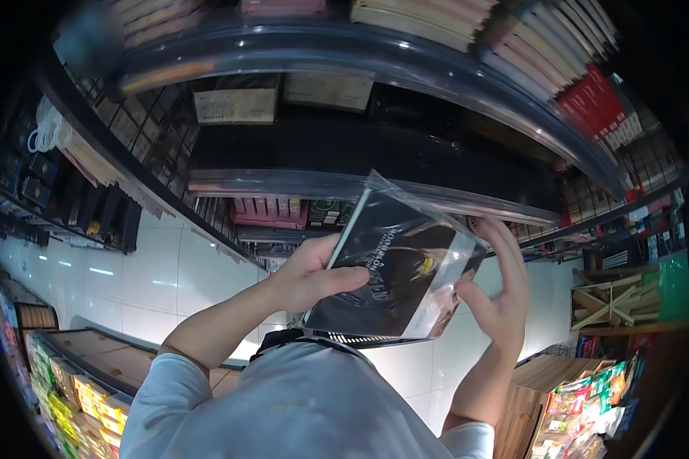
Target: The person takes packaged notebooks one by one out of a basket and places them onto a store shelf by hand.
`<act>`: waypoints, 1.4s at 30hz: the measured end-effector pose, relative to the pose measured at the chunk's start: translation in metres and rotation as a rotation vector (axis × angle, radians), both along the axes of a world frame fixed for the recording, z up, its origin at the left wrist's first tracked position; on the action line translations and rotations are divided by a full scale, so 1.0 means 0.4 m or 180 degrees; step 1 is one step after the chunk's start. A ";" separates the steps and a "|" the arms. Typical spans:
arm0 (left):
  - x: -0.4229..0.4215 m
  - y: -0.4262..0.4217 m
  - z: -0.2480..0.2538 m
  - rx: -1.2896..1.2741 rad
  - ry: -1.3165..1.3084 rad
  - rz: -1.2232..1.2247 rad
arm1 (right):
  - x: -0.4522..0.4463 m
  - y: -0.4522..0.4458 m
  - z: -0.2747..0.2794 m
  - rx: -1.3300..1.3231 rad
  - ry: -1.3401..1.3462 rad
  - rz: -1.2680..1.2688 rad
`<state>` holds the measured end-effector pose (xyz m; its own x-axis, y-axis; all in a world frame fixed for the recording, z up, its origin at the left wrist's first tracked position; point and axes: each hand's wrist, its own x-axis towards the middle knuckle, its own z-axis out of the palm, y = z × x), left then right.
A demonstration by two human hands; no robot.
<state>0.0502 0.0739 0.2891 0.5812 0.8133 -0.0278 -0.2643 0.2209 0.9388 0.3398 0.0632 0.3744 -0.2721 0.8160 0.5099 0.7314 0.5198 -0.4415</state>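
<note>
A dark notebook in clear plastic wrap, with pale lettering and a small yellow mark, is held tilted in front of my chest. Its left edge is in my left hand, the thumb lying across the cover and the other fingers hidden behind it. At the right edge, my right hand grips the wrapped notebook between the thumb in front and fingers that reach up and behind. The plastic shines along the right side and sticks up at the top corner.
A dark shelf unit with books and boxed items curves across the front. Pink boxes sit on a lower shelf. Snack displays stand at the lower left and lower right. A wooden crate is at the right.
</note>
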 end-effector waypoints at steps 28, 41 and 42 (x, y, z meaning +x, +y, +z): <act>0.054 0.492 0.060 0.0532 0.2145 0.1235 | 0.190 -0.247 -0.487 -0.2008 0.2377 -0.1833; 0.183 0.531 0.033 0.0870 0.2249 0.1155 | 0.165 -0.277 -0.581 -0.1962 0.2578 -0.1929; 0.191 0.532 0.029 0.0878 0.2232 0.1175 | 0.167 -0.276 -0.591 -0.1943 0.2523 -0.1945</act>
